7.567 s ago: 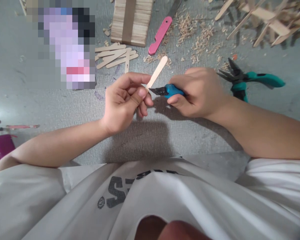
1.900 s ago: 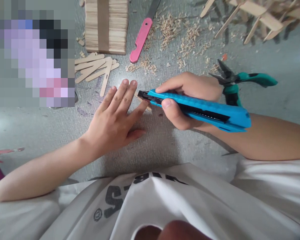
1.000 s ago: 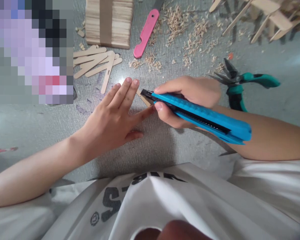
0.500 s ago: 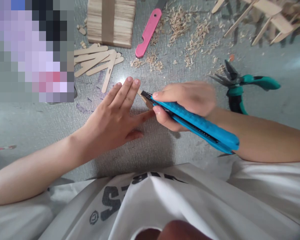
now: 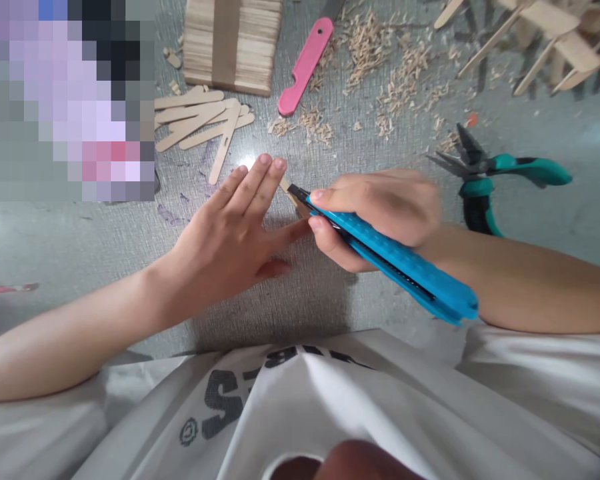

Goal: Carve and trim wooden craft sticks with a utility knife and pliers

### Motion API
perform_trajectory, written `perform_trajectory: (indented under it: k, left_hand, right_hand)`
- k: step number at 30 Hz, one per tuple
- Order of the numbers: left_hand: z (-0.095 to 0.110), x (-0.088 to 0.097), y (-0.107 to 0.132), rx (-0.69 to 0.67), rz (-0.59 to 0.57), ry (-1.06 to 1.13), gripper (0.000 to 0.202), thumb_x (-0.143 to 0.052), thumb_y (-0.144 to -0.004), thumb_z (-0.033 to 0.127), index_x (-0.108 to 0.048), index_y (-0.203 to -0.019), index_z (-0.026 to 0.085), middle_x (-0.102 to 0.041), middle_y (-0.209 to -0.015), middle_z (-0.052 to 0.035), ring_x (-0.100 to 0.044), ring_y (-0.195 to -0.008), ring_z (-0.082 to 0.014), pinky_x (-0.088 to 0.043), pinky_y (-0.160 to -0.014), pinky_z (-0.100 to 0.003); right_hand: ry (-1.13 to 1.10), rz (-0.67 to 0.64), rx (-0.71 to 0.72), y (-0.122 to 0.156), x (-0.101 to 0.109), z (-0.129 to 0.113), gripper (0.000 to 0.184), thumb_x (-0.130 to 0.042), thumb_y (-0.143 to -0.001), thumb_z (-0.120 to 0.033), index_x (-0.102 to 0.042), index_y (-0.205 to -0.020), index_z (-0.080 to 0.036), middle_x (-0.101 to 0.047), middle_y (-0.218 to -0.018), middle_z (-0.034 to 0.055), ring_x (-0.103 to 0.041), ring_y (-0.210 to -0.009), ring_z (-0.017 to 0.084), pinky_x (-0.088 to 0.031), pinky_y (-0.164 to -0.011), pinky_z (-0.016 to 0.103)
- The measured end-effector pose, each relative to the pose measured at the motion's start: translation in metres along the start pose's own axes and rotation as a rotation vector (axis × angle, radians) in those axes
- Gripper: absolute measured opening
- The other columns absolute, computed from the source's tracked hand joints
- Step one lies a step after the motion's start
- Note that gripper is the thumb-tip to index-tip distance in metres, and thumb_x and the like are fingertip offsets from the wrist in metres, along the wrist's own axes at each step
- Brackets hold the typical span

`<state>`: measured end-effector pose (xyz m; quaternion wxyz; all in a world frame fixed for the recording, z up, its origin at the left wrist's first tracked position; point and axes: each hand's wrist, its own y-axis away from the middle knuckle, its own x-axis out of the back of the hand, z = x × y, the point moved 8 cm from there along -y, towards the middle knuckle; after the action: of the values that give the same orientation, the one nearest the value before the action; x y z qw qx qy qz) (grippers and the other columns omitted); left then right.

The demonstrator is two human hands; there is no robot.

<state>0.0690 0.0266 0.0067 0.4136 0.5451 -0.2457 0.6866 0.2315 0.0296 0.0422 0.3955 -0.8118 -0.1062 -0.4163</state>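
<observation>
Utility knife (image 5: 405, 267), turquoise, slants from beside the right forearm up to the fingers, its dark blade end meeting the wooden craft stick (image 5: 285, 187). Left hand (image 5: 230, 233) lies flat on the grey textured surface (image 5: 80, 233), fingers straight and spread: two fingertips (image 5: 273, 163) sit side by side at the stick's far end, and another finger stretches along it toward the blade. Right hand (image 5: 380, 207) is clamped round the knife's front end, thumb and forefinger pinching just behind the blade. Banded bundle of sticks (image 5: 230, 40) lies beyond the left fingertips. Teal-handled pliers (image 5: 485, 170) rest past the right knuckles. Pink-handled tool (image 5: 305, 65), loose sticks (image 5: 200, 120) and wood shavings (image 5: 380, 60) lie farther out.
</observation>
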Motion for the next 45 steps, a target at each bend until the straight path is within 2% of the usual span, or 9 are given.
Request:
perform_trajectory:
  k: [5, 13, 18, 21, 28, 35, 38, 41, 45]
  left_hand:
    - [0.0, -0.001, -0.001, -0.007, -0.024, -0.008, 0.084, -0.067, -0.112, 0.064, -0.037, -0.182, 0.029, -0.013, -0.2, -0.0182, -0.025, -0.181, -0.0543, -0.031, -0.147, -0.074]
    - [0.0, -0.002, -0.003, -0.012, -0.031, 0.018, 0.082, -0.065, -0.112, 0.063, -0.039, -0.182, 0.029, -0.013, -0.2, -0.0145, -0.021, -0.183, -0.0539, -0.028, -0.148, -0.074]
    - [0.0, -0.002, -0.003, -0.004, -0.038, 0.024, 0.08, -0.067, -0.112, 0.06, -0.041, -0.18, 0.028, -0.014, -0.2, -0.0144, -0.019, -0.183, -0.0522, -0.027, -0.15, -0.072]
    - [0.0, -0.003, -0.002, -0.003, -0.034, 0.029, 0.08, -0.067, -0.112, 0.058, -0.041, -0.18, 0.026, -0.012, -0.2, -0.0152, -0.019, -0.183, -0.0521, -0.027, -0.15, -0.072]
    - [0.001, -0.003, -0.004, -0.007, -0.039, 0.037, 0.079, -0.07, -0.11, 0.056, -0.043, -0.178, 0.025, -0.013, -0.2, -0.0157, -0.018, -0.184, -0.0523, -0.026, -0.149, -0.074]
    - [0.0, -0.004, -0.004, -0.007, -0.025, 0.046, 0.076, -0.069, -0.11, 0.054, -0.046, -0.176, 0.025, -0.012, -0.2, -0.0147, -0.017, -0.184, -0.0516, -0.024, -0.151, -0.072]
    - [0.001, -0.003, -0.005, 0.001, -0.035, 0.031, 0.077, -0.071, -0.11, 0.054, -0.046, -0.176, 0.024, -0.013, -0.2, -0.0166, -0.019, -0.184, -0.0519, -0.025, -0.15, -0.072]
    - [0.002, -0.002, -0.005, 0.015, -0.052, 0.009, 0.081, -0.074, -0.108, 0.055, -0.046, -0.177, 0.022, -0.016, -0.199, -0.0206, -0.021, -0.183, -0.0528, -0.028, -0.149, -0.072]
    - [0.005, 0.0, -0.005, 0.023, -0.044, -0.015, 0.088, -0.074, -0.109, 0.057, -0.038, -0.182, 0.024, -0.016, -0.199, -0.0195, -0.023, -0.183, -0.0516, -0.028, -0.149, -0.07]
  right_hand:
    - [0.024, -0.014, -0.013, 0.0, 0.002, 0.003, 0.021, -0.066, -0.106, -0.031, -0.071, -0.125, -0.032, -0.085, -0.09, -0.0026, -0.078, -0.067, 0.02, -0.066, -0.065, 0.034]
    - [-0.08, -0.066, -0.093, -0.005, -0.004, 0.007, 0.021, -0.066, -0.102, -0.029, -0.073, -0.121, -0.035, -0.087, -0.094, -0.0028, -0.085, -0.078, 0.023, -0.069, -0.072, 0.037]
    - [-0.07, -0.197, -0.19, -0.007, -0.011, 0.016, 0.014, -0.068, -0.1, -0.037, -0.072, -0.113, -0.034, -0.087, -0.094, -0.0004, -0.085, -0.081, 0.026, -0.07, -0.075, 0.04]
    - [-0.026, -0.253, -0.194, -0.01, -0.012, 0.017, 0.009, -0.065, -0.1, -0.038, -0.07, -0.106, -0.034, -0.086, -0.091, 0.0, -0.084, -0.079, 0.026, -0.069, -0.073, 0.04]
    - [-0.041, -0.15, -0.138, -0.017, -0.008, 0.008, 0.006, -0.061, -0.101, -0.033, -0.067, -0.101, -0.032, -0.082, -0.083, -0.0003, -0.077, -0.067, 0.023, -0.062, -0.062, 0.037]
    - [-0.007, -0.274, -0.274, -0.01, -0.023, 0.019, 0.01, -0.064, -0.097, -0.038, -0.071, -0.103, -0.033, -0.084, -0.091, 0.0018, -0.08, -0.079, 0.027, -0.065, -0.074, 0.041]
    - [-0.04, -0.205, -0.216, -0.005, -0.025, 0.014, 0.012, -0.062, -0.099, -0.041, -0.071, -0.103, -0.033, -0.083, -0.089, 0.0016, -0.079, -0.077, 0.026, -0.064, -0.07, 0.039]
    - [-0.037, -0.147, -0.137, 0.002, -0.025, 0.008, 0.014, -0.06, -0.1, -0.042, -0.071, -0.103, -0.034, -0.079, -0.08, -0.0004, -0.071, -0.063, 0.022, -0.061, -0.063, 0.039]
    - [-0.029, -0.123, -0.142, 0.007, -0.02, 0.011, 0.018, -0.059, -0.104, -0.041, -0.074, -0.113, -0.035, -0.083, -0.084, -0.0003, -0.075, -0.065, 0.024, -0.067, -0.069, 0.041]
